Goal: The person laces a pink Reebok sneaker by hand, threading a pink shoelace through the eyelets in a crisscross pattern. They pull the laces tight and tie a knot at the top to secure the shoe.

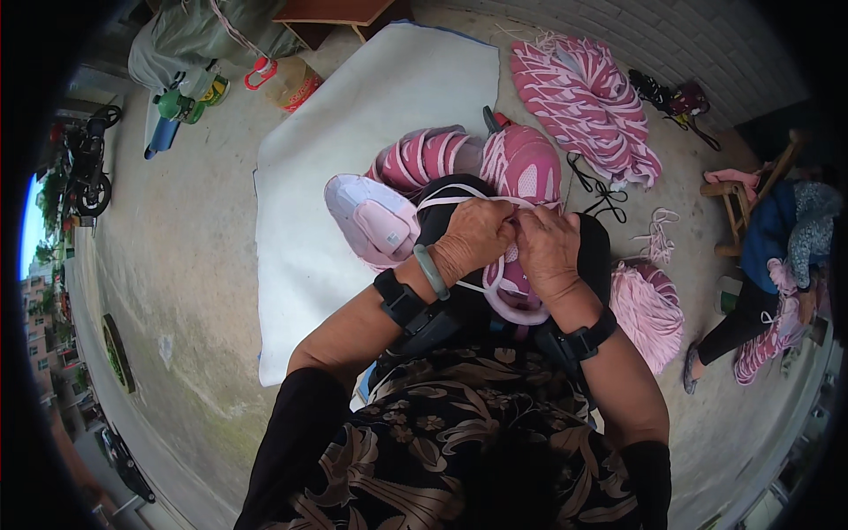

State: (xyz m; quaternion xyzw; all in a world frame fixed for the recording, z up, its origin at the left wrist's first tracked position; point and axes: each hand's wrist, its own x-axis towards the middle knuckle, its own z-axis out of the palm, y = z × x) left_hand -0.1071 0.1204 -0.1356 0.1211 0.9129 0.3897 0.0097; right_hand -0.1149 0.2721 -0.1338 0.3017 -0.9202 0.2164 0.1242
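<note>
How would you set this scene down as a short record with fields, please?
Hands: left hand and right hand close together, fingers bent, at a pink shoe upper
Grip: fingertips partly hidden
Lace: pale shoelace, looping near the left hand
Ground ahead: white sheet
Upper right: bundle of pink shoe uppers
Upper left: plastic jug with red handle
Far right: person in blue

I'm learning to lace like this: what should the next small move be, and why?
Probably draw the lace snug: it loops loosely beside the left hand, while that hand and the right hand work close together over the shoe.
</note>
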